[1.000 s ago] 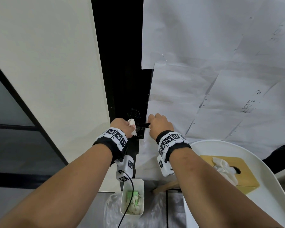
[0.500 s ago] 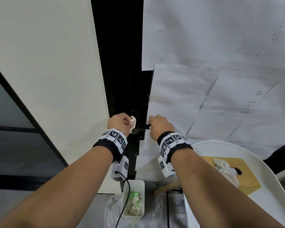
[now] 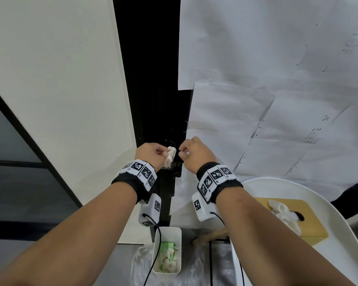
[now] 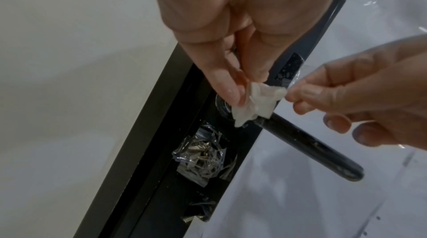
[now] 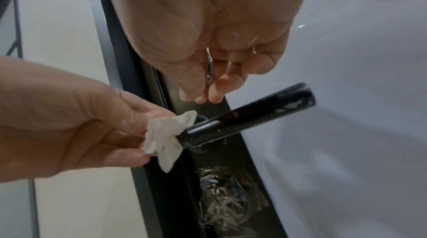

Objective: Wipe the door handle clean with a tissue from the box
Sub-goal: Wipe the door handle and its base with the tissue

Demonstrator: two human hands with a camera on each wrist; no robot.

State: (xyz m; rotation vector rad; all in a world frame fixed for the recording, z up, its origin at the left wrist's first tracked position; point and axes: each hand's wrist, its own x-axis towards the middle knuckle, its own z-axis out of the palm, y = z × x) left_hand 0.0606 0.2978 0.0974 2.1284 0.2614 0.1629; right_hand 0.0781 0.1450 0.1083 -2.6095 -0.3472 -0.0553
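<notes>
left hand (image 4: 221,28) thumb and fingertips (image 4: 228,88) pinch a crumpled white tissue (image 4: 256,103); wad sits against the base end of the door handle (image 4: 309,143), where the black lever meets the round rose on the dark door edge; from the right wrist view the tissue (image 5: 166,136) touches that same inner end of the handle (image 5: 249,116); rest of the lever is bare, with faint specks still on the far half

right hand (image 5: 208,44) is off the handle, just above it; fingers curled narrow, thumb and forefinger nipped on something thin and shiny; can't tell what, possibly clear film

handling, my read: tissue is light, soft, no stiffness, tears if dragged hard or snagged on the crinkled tape (image 4: 203,159) below the rose; better wrapped round the bar and slid along than dabbed; handle is rigid, smooth, likely slick, and it's a lever, so pushing down may turn it; press from the side or steady the free end

tissue box (image 3: 293,217) sits near the front-left rim of the white round table (image 3: 339,234), at the person's right, next sheet sticking up; small white bin (image 3: 167,252) with used wads on the floor under the handle

judgement: wipe underway, not finished
</notes>
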